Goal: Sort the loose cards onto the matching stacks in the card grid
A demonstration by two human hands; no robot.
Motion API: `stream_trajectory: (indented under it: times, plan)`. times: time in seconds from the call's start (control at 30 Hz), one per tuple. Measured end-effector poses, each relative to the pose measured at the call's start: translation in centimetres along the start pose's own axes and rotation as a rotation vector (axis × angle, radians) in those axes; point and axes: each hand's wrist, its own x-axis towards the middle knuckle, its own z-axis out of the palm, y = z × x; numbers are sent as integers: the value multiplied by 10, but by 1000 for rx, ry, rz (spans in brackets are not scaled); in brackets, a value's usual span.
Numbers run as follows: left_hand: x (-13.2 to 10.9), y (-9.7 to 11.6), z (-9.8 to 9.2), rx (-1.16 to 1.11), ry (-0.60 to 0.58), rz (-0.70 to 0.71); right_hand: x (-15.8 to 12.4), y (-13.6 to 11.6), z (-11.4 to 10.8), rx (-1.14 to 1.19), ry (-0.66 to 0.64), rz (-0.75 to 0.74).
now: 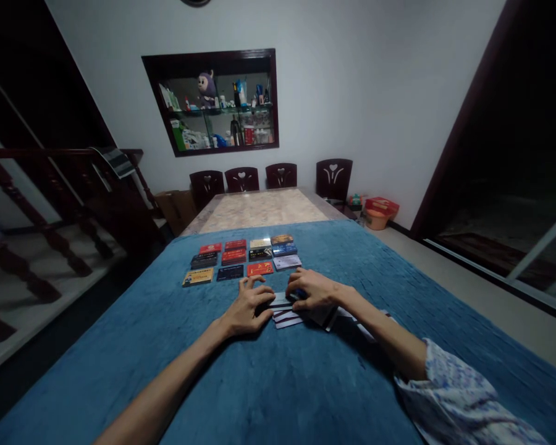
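Note:
Rows of card stacks lie on the blue cloth, among them a yellow stack (197, 276), a red and yellow stack (260, 268) and a pale stack (287, 262). Nearer to me, light cards (282, 301) lie between my hands, with striped white cards (287, 319) fanned below them. My left hand (249, 307) rests on the cloth with its fingers apart, fingertips at the left edge of the light cards. My right hand (312, 290) is curled over their right side, fingers closed on a dark blue card (298, 293) that is mostly hidden. More cards lie partly under my right wrist.
The blue cloth (120, 346) covers the near part of a long table, whose bare stone top (264, 207) shows beyond. Dark chairs (334, 178) stand at the far end. A wooden railing (41, 228) runs along the left.

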Motion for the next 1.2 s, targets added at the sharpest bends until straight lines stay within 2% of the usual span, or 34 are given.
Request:
stream_trajectory:
  times: [0.23, 0.4, 0.67, 0.87, 1.0, 1.2]
  plan:
    - [-1, -7, 6, -35, 72, 27, -2, 4, 0, 47, 7, -2]
    - [0, -9, 8, -46, 170, 9, -1, 4, -2, 86, 78, -21]
    - [6, -17, 14, -55, 255, -83, 6, 3, 12, 32, 227, 115]
    - [11, -21, 19, -58, 253, -188, 9, 0, 21, -1, 296, 238]
    - [13, -21, 19, -78, 247, -203, 9, -4, 23, -28, 320, 303]
    - [14, -19, 19, -66, 225, -218, 8, -11, 20, -90, 234, 396]
